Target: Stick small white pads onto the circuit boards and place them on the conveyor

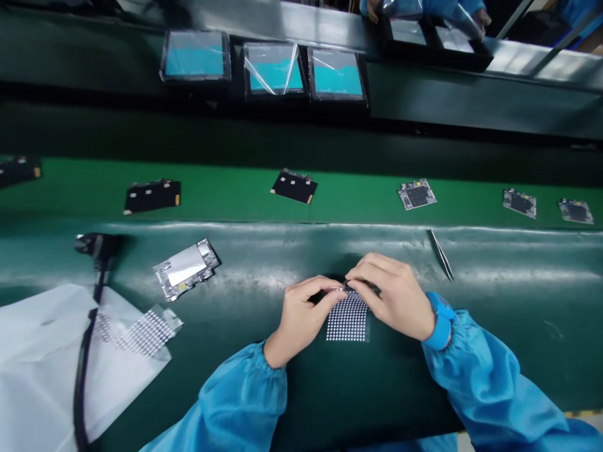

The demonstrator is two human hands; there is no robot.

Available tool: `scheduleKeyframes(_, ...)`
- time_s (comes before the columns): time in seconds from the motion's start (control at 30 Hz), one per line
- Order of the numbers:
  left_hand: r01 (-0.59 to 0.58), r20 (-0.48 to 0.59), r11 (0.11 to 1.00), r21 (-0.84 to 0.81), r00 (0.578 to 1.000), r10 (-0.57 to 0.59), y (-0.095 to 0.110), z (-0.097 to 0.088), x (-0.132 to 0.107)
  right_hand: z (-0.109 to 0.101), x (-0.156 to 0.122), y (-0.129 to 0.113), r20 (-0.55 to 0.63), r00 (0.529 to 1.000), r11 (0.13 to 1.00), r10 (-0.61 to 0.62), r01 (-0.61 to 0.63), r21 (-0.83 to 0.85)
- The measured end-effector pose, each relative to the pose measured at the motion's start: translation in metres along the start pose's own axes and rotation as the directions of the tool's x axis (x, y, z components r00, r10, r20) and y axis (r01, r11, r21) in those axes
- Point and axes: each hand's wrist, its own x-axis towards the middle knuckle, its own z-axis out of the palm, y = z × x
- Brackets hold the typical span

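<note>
Both of my hands meet over a clear sheet of small white round dots (347, 321) lying on the green mat. My left hand (301, 317) pinches thumb and forefinger together at the sheet's upper left edge. From the other side, my right hand (393, 292) closes its fingers at the top edge. Something small and dark shows between the fingertips, too hidden to name. A pair of tweezers (441, 256) rests beyond my right hand. Off to the left lies a circuit board (186, 269) with a silver plate on it.
A black plug cable (85, 370) crosses a white bag (32, 351), near another dot sheet (149, 331). Beyond the mat, a green strip (226, 188) carries several boards, including a black-covered one (294, 186). Film-covered trays (195, 59) stand farther back. Another person's hand (481, 20) touches a black tray (440, 53).
</note>
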Motion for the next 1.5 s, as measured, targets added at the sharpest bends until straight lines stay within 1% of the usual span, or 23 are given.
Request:
scheduleKeyframes(0.2, 0.009, -0.002, 0.999, 0.037, 1.0, -0.009, 0.002, 0.0, 0.001, 0.002, 0.004, -0.002, -0.005, 1.0, 0.999, -0.022, 0.022, -0.026)
scheduleKeyframes(0.47, -0.021, -0.012, 0.999, 0.025, 1.0, 0.021, 0.004, 0.0, 0.001, 0.003, 0.006, -0.001, -0.003, 0.999, 0.999, -0.037, 0.037, -0.024)
scheduleKeyframes(0.63, -0.016, -0.018, 1.0, 0.019, 1.0, 0.017, 0.004, 0.001, 0.001, 0.005, 0.008, 0.001, -0.002, 1.0, 0.999, -0.027, 0.028, 0.017)
scheduleKeyframes(0.73, -0.002, -0.014, 1.0, 0.021, 1.0, 0.002, 0.003, 0.0, 0.001, 0.004, 0.011, 0.003, 0.003, 1.0, 0.997, 0.015, -0.015, 0.075)
scheduleKeyframes(0.9, 0.011, -0.006, 1.0, 0.015, 1.0, -0.011, 0.002, 0.001, 0.002, -0.002, 0.017, 0.013, 0.005, 0.989, 0.97, 0.151, -0.149, 0.191)
scheduleKeyframes(0.97, 0.013, -0.008, 1.0, 0.011, 1.0, -0.013, 0.002, 0.001, 0.001, -0.003, 0.028, 0.022, 0.0, 0.983, 0.956, 0.185, -0.18, 0.23)
scheduleKeyframes(1.03, 0.019, -0.008, 1.0, 0.01, 1.0, -0.019, 0.001, 0.001, 0.001, -0.002, 0.047, 0.035, -0.045, 0.982, 0.964, 0.182, -0.169, 0.203)
scheduleKeyframes(1.1, 0.02, -0.008, 1.0, 0.009, 1.0, -0.02, 0.001, 0.002, 0.001, 0.001, 0.077, 0.049, -0.123, 0.981, 0.985, 0.152, -0.141, 0.098)
scheduleKeyframes(1.17, 0.014, -0.01, 1.0, 0.003, 1.0, -0.014, 0.0, 0.002, 0.001, 0.005, 0.111, 0.062, -0.164, 0.976, 0.99, 0.141, -0.142, 0.003)
scheduleKeyframes(1.23, 0.011, -0.011, 1.0, -0.01, 1.0, -0.011, 0.0, 0.002, 0.001, 0.009, 0.142, 0.072, -0.16, 0.973, 0.985, 0.165, -0.17, -0.023)
scheduleKeyframes(1.3, 0.015, -0.01, 0.999, -0.031, 1.0, -0.015, 0.0, 0.002, 0.0, 0.011, 0.165, 0.08, -0.132, 0.973, 0.981, 0.189, -0.194, -0.025)
scheduleKeyframes(1.4, 0.024, -0.007, 0.998, -0.059, 1.0, -0.024, 0.001, 0.003, 0.0, 0.014, 0.179, 0.086, -0.069, 0.981, 0.977, 0.182, -0.189, -0.102)
scheduleKeyframes(1.5, 0.04, -0.003, 0.996, -0.075, 0.999, -0.04, 0.002, 0.003, 0.0, 0.019, 0.178, 0.087, -0.022, 0.989, 0.953, 0.146, -0.146, -0.264)
